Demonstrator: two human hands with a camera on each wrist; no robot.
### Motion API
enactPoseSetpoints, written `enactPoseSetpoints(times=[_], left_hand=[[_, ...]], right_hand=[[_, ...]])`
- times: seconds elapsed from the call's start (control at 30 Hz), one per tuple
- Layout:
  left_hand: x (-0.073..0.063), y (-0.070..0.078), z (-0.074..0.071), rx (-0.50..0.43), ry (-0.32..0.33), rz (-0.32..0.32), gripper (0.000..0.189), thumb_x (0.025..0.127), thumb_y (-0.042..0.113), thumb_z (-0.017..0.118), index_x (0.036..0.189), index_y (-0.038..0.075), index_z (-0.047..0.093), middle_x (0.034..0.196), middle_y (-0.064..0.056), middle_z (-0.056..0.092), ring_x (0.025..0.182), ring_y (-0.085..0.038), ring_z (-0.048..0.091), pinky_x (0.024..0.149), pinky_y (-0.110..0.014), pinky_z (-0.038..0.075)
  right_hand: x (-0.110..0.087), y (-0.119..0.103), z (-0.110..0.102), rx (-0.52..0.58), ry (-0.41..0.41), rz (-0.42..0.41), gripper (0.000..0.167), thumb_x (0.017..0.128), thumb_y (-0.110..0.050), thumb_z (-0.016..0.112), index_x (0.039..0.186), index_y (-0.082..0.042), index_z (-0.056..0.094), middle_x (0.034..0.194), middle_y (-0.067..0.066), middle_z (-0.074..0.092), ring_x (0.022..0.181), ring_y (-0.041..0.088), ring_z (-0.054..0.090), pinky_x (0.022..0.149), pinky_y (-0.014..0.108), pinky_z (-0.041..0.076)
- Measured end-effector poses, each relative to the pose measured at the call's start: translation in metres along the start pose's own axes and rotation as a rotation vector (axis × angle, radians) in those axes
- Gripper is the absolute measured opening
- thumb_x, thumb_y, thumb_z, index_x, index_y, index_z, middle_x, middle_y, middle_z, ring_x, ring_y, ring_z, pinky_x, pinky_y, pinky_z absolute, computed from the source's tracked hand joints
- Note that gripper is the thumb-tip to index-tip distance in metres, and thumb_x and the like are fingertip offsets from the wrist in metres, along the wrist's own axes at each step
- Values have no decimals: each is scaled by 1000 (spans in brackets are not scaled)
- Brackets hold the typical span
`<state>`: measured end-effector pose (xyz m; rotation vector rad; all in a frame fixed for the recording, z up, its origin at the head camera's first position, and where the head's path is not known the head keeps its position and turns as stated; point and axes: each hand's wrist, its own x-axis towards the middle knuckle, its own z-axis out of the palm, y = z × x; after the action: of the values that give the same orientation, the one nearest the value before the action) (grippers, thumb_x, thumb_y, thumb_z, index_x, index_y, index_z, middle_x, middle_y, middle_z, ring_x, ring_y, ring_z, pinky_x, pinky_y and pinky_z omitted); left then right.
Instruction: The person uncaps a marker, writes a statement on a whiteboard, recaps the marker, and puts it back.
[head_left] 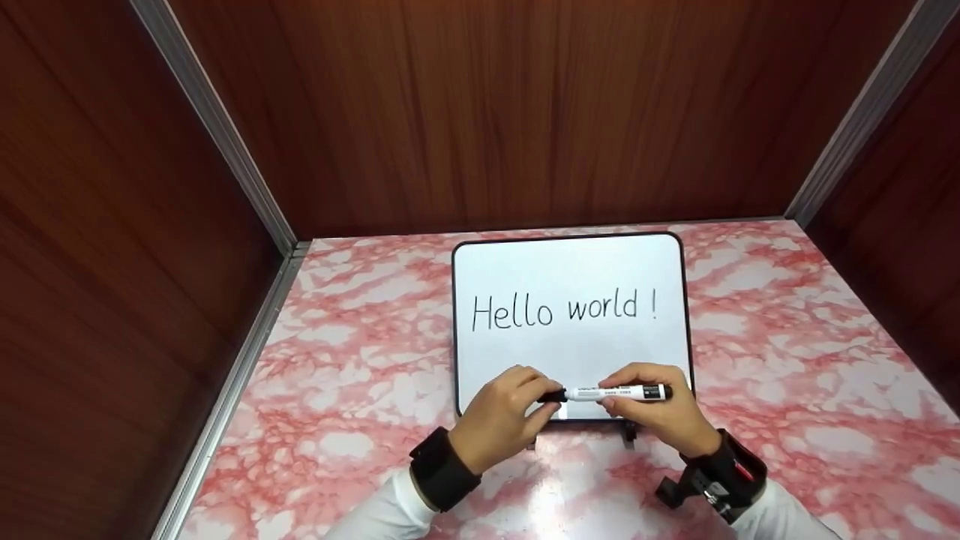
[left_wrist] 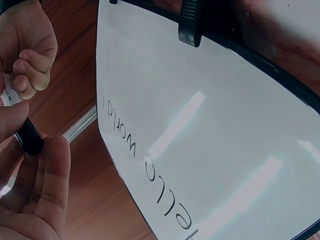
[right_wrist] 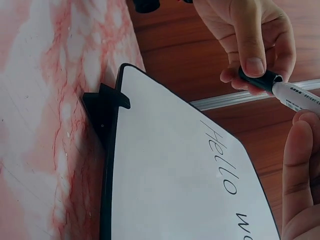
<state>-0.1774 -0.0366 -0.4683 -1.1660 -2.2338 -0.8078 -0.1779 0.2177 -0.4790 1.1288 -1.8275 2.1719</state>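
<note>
In front of the whiteboard (head_left: 570, 274), both hands meet at one marker. My right hand (head_left: 660, 405) grips the white barrel of the marker (head_left: 619, 393), which lies level with its black end to the right. Thumb and fingers of my left hand (head_left: 506, 409) pinch the black cap (right_wrist: 260, 77) at the marker's left end. The right wrist view shows the cap's open rim right at the barrel's tip. In the left wrist view the cap sits between thumb and fingertips. "Hello world !" stands in black handwriting on the board's upper half.
The black-framed board leans on a stand with black clips (left_wrist: 190, 25) along its lower edge. Beneath is a red-and-white marbled table (head_left: 360, 360). Wood-grain panels (head_left: 480, 112) with metal edge strips (head_left: 217, 142) enclose the back and sides.
</note>
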Motion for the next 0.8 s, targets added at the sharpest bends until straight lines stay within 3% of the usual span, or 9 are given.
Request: enactPoseSetpoints(times=[0.33,0.47,0.8], left_hand=[[0,4,1,21,-2,35,13,88,14,72,101,11,70,92,5,62,84,-6,55,74,-15,47],[-1,4,1,41,0,78,12,88,12,71,100,10,71,91,4,62,83,-7,55,73,-15,47],[-5,3,1,56,-7,123,13,89,13,69,101,8,71,92,2,62,84,-9,56,74,-15,47]], right_hand=[[-2,2,4,-4,3,20,25,79,25,60,102,15,64,82,23,64,67,12,62,53,22,52],[-4,2,6,-1,10,47,24,79,25,60,100,14,64,79,22,64,64,14,63,50,22,51],[-6,4,7,9,-26,45,28,78,28,59,101,14,65,89,27,65,71,14,65,52,26,54]])
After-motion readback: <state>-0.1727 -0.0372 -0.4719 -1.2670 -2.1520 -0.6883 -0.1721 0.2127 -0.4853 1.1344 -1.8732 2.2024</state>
